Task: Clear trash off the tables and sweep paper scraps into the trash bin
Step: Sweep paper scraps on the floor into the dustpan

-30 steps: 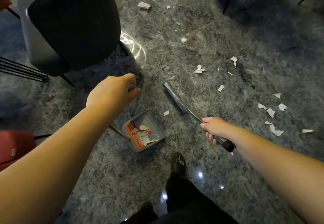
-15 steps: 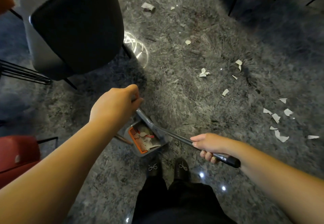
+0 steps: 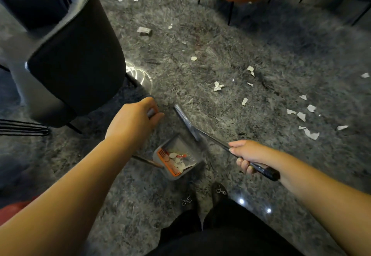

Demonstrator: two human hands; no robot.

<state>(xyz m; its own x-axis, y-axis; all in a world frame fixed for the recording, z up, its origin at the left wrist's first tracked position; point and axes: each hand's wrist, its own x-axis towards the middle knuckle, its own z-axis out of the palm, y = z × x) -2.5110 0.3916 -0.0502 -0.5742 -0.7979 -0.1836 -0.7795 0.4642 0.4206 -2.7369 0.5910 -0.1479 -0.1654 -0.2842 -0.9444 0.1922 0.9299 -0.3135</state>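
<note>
- Torn white paper scraps (image 3: 218, 85) are scattered over the shaggy grey rug (image 3: 230, 51): one cluster mid-rug, another off to the right, more at the far edge. A few are already in the grey long-handled dustpan with orange comb teeth (image 3: 176, 158).
- The dustpan sits on the rug just ahead of the feet, mouth facing the loose scraps. The nearest loose scrap is well apart from it.
- The slim grey broom with a black-capped metal handle (image 3: 202, 133) has its head just beyond the pan mouth, angled toward the mid-rug cluster.
- Right hand (image 3: 246, 155) is wrapped around the broom handle near its top end. The scraps lie ahead and to the right of it.
- Left hand (image 3: 133, 121) is curled closed around something grey. Likely the dustpan's handle top, but I can't confirm.
- Risk: long pile snags light scraps, so the broom may skip over them or flick them past the pan.
- Risk: if the left-hand hold is loose, a broom hit could tip the pan and spill the contents.
- Risk: the black upholstered chair (image 3: 76, 59) stands close on the left and limits the swing.
</note>
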